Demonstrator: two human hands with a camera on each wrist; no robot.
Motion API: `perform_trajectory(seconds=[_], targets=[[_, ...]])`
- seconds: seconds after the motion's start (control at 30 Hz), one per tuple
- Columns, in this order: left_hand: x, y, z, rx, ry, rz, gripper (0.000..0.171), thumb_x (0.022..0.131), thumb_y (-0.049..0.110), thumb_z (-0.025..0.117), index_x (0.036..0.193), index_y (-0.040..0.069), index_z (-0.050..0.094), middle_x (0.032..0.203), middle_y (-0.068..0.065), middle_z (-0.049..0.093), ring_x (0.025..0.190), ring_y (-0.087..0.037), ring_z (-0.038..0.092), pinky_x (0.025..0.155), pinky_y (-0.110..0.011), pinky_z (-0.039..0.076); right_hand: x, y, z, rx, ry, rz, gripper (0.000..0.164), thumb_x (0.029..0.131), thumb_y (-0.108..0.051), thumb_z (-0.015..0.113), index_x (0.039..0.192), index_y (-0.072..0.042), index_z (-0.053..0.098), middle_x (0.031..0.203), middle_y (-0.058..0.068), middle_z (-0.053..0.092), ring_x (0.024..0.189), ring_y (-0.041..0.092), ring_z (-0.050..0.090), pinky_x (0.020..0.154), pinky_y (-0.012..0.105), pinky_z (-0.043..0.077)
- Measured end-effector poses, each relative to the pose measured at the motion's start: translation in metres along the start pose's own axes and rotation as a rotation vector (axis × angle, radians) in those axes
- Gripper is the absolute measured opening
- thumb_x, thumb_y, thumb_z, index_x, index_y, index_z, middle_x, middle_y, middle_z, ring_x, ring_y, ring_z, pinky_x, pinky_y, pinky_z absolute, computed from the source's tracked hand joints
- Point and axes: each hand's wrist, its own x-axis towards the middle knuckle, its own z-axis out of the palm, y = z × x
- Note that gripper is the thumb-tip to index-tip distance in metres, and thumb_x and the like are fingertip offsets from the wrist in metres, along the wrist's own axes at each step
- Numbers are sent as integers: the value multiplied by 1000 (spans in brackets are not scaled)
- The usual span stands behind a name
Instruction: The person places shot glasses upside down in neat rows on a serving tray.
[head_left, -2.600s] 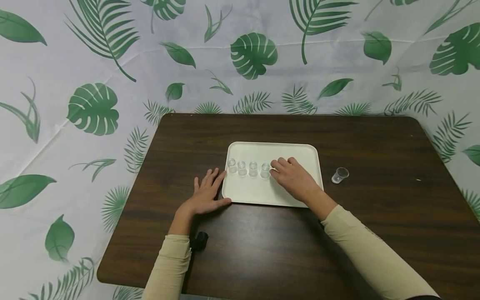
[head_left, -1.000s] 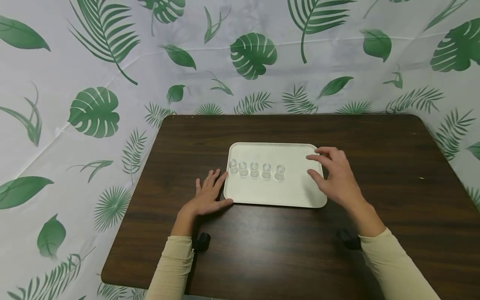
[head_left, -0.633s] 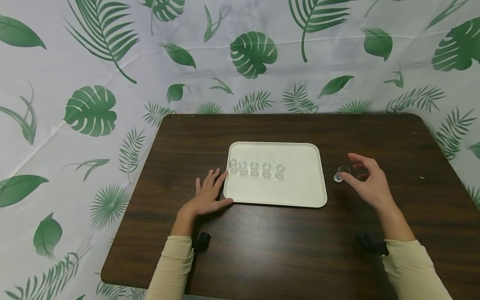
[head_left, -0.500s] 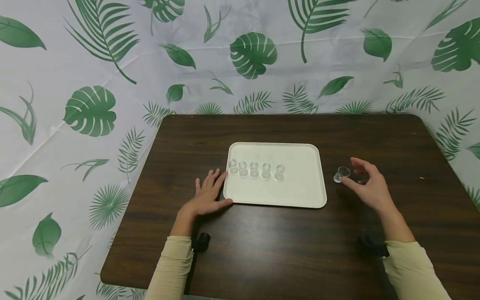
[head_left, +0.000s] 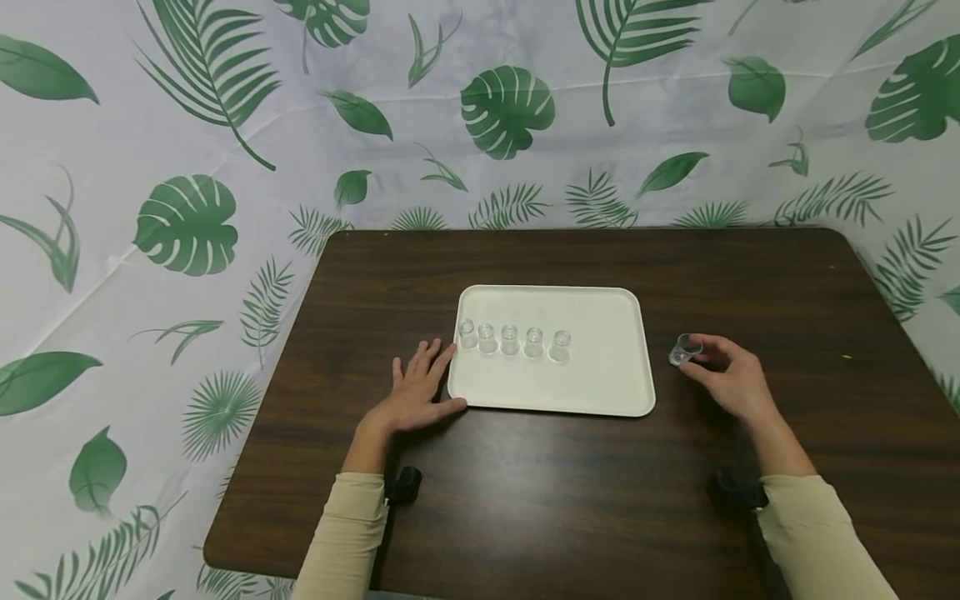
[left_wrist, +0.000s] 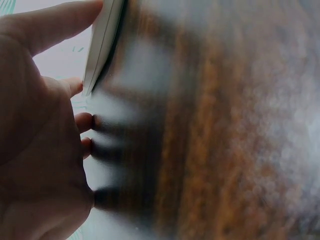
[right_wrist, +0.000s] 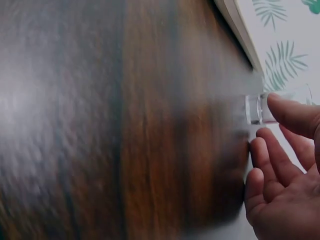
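Observation:
My right hand (head_left: 729, 379) pinches a clear shot glass (head_left: 681, 351) between thumb and forefinger, right of the tray. The glass stands upright on the table with its wide rim up; in the right wrist view the thumb (right_wrist: 292, 114) lies against its side. On the white tray (head_left: 600, 379), several clear shot glasses (head_left: 509, 341) form a row from the left edge to past the middle, seemingly turned upside down. My left hand (head_left: 412, 400) lies with fingers spread beside the tray, its thumb (left_wrist: 65, 22) and forefinger touching the tray's left end.
The dark wood table (head_left: 510, 492) runs well past the tray on all sides. A white cloth (head_left: 420, 108) with green leaves hangs behind it and at both sides. A tiny pale speck (head_left: 846, 357) lies on the table at the right.
My right hand set a glass at the right end of the row, withdrew, moved right to the lone glass and closed its fingers on it. The left hand stayed in place.

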Motion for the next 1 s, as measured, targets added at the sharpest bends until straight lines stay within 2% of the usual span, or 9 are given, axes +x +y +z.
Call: perform_trajectory(seconds=[0.33,0.53,0.83,1.0], targets=[[1,-1,1,10,-1,-6,92,93,54,59,160,16,10,163,-16,2,149,-36,-6,107,-68,-8,-1,1,5,35,19,8,44,91,-22,73,126,2,62,124,23,60,102,20,54,79,18,37],[1,-1,1,6,2,-2,92,92,54,59,160,15,10,163,-16,3,149,-35,-6,107,-68,-8,-2,2,6,17,39,19,42,91,-22,72,125,1,63,122,22,61,100,17,54,79,19,36],[1,-3,2,0,5,5,92,92,53,60,160,15,10,163,-16,3,149,-35,-7,107,-68,-9,-2,1,8,12,60,13,40,92,-21,71,125,1,64,116,24,63,103,29,55,78,23,36],[1,-3,1,-5,6,5,92,92,53,60,159,14,11,163,-17,3,149,-36,-6,106,-69,-9,-2,3,9,4,69,8,40,92,-23,71,124,1,65,114,25,64,100,26,56,77,22,37]])
